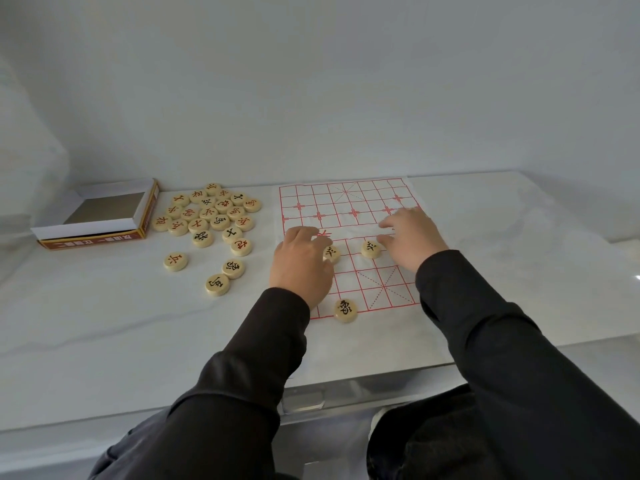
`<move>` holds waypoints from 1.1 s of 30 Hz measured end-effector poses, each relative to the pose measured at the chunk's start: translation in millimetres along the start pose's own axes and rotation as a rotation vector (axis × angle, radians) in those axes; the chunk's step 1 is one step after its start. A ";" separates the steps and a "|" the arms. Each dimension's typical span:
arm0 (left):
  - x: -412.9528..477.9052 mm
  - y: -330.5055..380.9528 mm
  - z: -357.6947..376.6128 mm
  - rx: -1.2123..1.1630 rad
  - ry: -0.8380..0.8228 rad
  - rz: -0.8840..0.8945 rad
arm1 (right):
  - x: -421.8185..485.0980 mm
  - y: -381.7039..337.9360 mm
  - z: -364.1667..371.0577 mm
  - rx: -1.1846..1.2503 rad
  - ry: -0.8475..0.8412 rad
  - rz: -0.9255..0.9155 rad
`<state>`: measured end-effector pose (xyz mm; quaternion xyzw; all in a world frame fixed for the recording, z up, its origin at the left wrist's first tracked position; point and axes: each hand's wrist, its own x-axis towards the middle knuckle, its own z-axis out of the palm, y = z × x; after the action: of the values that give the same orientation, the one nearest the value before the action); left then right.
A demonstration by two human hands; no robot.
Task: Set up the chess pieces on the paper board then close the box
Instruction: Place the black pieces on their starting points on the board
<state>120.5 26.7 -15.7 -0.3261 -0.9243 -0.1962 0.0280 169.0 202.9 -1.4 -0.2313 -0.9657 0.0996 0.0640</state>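
The paper board (349,216), a thin white sheet printed with a red grid, lies right of centre on the white table (104,323). Only three wooden discs sit on it: two black-lettered ones that read as 卒, the left soldier (331,253) and the right soldier (371,249), at mid-board, and a black 象 disc (346,310) on the near edge line. We judge the discs light, hard and smooth, apt to slide on paper, and best pinched by the rim between thumb and forefinger; the sheet is limp and creased, so it will likely shift unless pressed flat. Our left hand (301,265) rests on the board with fingers curled, right against the left soldier, though we cannot tell whether it pinches it. Our right hand (412,237) lies on the sheet with fingers spread and fairly straight, thumb just beside the right soldier, holding nothing. Left of the board lies the heap of pieces (211,216), red and black characters mixed, with a red 兵 disc (176,261) apart from it. At the far left the cardboard box (100,213) stands open and looks light and easily crushed; the pale lettering on its red side band is too blurred to read.
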 end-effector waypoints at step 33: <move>8.3 -154.6 -42.5 0.101 0.049 -0.268 | 13.8 -158.2 47.5 0.157 -0.170 -0.413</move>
<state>15.8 -94.4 -28.3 -0.1932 -0.9673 -0.1591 0.0405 80.1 63.4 -11.4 -0.0138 -0.9837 0.1782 0.0194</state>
